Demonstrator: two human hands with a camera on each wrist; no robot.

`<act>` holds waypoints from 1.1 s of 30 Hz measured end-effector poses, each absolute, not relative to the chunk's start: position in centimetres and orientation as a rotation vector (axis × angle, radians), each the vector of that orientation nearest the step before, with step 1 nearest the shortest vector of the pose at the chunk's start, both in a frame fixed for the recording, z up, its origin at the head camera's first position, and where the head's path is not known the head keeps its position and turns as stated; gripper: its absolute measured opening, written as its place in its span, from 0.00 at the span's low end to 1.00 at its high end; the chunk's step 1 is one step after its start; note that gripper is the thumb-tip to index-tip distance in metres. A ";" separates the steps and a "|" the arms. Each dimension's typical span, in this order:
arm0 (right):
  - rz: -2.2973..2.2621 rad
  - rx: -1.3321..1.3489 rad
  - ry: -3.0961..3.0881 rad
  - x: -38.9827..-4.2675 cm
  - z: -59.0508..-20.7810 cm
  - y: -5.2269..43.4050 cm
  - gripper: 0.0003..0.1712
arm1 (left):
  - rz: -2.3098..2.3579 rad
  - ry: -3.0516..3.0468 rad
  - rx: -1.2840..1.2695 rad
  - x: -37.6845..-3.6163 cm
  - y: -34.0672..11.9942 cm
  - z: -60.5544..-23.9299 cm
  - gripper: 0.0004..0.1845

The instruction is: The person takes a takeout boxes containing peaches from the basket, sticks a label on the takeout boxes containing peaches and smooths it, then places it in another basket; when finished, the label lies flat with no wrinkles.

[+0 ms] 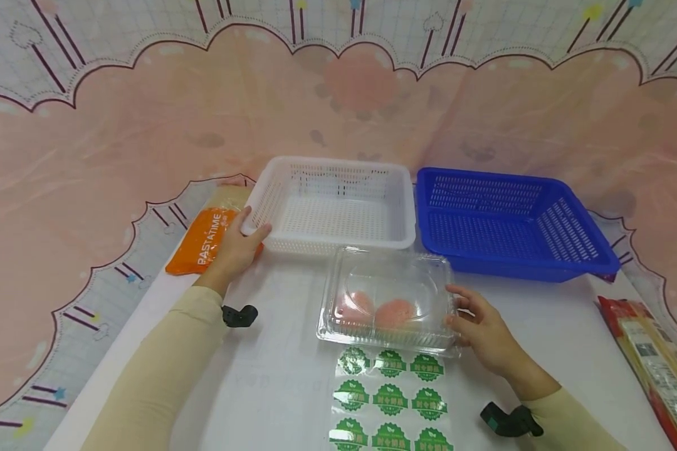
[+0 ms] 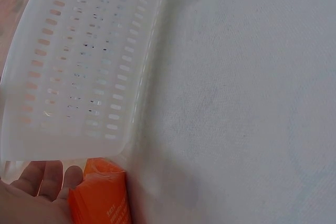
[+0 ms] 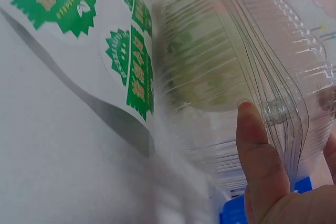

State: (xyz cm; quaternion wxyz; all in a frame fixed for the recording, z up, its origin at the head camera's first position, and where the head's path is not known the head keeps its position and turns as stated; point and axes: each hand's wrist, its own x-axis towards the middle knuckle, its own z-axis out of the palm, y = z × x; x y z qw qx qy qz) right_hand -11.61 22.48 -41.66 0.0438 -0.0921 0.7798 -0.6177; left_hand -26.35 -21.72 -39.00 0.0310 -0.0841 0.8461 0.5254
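Note:
My left hand point(image 1: 235, 248) grips the left end of a white perforated plastic basket point(image 1: 338, 241), near its front corner. In the left wrist view, several fingers point(image 2: 51, 177) lie under the basket's end rim. My right hand point(image 1: 485, 329) holds the right edge of a clear plastic clamshell box point(image 1: 395, 272), its thumb and fingers at the joined rims. Two round pinkish fruits point(image 1: 395, 312) sit inside; the right wrist view shows a pale green side of one fruit point(image 3: 210, 66). The box's lid is down. Its front overlaps a sheet of green round stickers point(image 1: 390, 399).
An orange pasta bag point(image 1: 194, 244) lies beside my left hand, against the basket's left side. To the right of the white basket stands a blue perforated basket point(image 1: 519, 269). A long red-and-yellow packet point(image 1: 649, 357) lies at the right edge of the white table point(image 1: 276, 388).

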 end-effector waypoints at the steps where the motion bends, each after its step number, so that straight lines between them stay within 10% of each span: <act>1: -1.873 -0.270 2.389 -11.8 -41.6 22.6 0.32 | 1.622 2.607 -0.259 -26.3 -21.7 -39.0 0.48; 33: -1.853 -0.224 2.315 -13.1 -41.2 23.3 0.32 | 1.632 2.589 -0.262 -26.2 -21.5 -38.5 0.49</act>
